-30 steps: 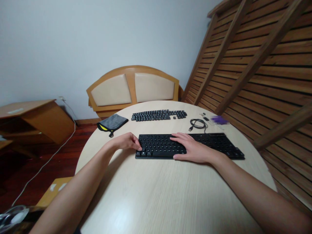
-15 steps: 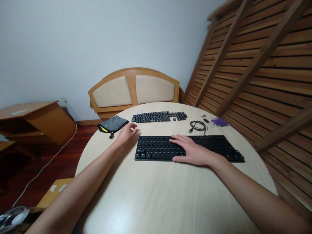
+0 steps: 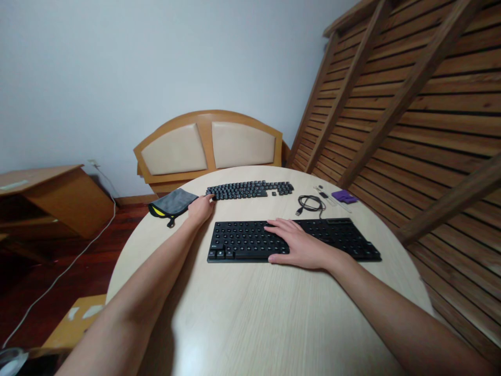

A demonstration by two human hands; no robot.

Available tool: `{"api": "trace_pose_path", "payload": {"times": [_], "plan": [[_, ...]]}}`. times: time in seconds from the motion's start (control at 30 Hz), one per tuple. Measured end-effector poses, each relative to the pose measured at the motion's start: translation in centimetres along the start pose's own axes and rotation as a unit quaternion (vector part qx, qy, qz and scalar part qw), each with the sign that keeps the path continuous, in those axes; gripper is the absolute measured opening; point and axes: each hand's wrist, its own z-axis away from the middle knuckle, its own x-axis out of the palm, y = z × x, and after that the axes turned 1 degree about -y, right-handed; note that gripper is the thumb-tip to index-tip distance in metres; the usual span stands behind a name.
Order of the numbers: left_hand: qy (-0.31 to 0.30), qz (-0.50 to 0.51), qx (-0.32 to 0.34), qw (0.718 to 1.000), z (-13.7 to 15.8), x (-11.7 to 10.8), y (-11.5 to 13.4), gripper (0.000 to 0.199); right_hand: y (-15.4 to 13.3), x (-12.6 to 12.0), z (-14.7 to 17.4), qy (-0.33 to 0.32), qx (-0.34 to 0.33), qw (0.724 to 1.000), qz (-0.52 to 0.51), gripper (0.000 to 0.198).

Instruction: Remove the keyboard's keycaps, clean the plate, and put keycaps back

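Note:
A black keyboard point(image 3: 246, 241) lies on the round table, most of its keys bare of caps; a few caps sit at its lower left corner. My right hand point(image 3: 299, 244) rests on the keyboard's middle, fingers spread, thumb along the front edge. Beyond it, loose black keycaps point(image 3: 238, 190) are laid out in rows. My left hand point(image 3: 201, 209) reaches to the near left end of these rows, its fingertips closed on a dark keycap point(image 3: 214, 197). Close beside that hand lies a grey cloth point(image 3: 174, 201) with a yellow underside and a black loop.
The keyboard's coiled USB cable point(image 3: 311, 203) lies behind it. Farther right are a purple cloth-like item point(image 3: 344, 196) and thin tools point(image 3: 323, 194). A wooden headboard point(image 3: 207, 141) stands behind the table point(image 3: 250, 313), and a slatted wooden panel point(image 3: 391, 104) leans at the right.
My left hand has moved forward from beside the grey cloth to the keycap rows and closed on a cap there. My right hand stays on the keyboard. The view has shifted slightly.

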Motion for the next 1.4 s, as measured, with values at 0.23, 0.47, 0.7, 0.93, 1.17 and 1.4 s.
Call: {"api": "trace_pose_path", "payload": {"times": [0.23,0.47,0.7,0.93,1.17,1.4], "plan": [[0.004,0.004,0.007,1.000,1.3,-0.7,0.1,0.031,-0.2,0.0,0.0,-0.003,0.002,1.000,-0.004,0.085],[-0.003,0.080,0.139,0.987,6.4,-3.2,0.9,0.028,0.0,-0.1,-0.1,-0.003,0.002,1.000,0.008,0.084],[-0.139,0.185,0.372,0.899,9.8,-6.6,2.1,0.027,0.4,0.1,-0.2,0.008,-0.003,1.000,0.015,0.082],[-0.240,0.205,0.362,0.877,9.9,-6.8,1.6,0.024,0.9,0.3,-0.1,0.009,-0.008,1.000,0.015,0.082],[-0.259,0.227,0.361,0.866,9.7,-6.4,1.1,0.024,0.6,0.2,0.0,0.004,-0.004,1.000,0.022,0.083],[-0.246,0.204,0.374,0.871,9.9,-6.9,1.3,0.024,0.6,0.1,-0.1,0.006,-0.003,1.000,0.022,0.083]]}}
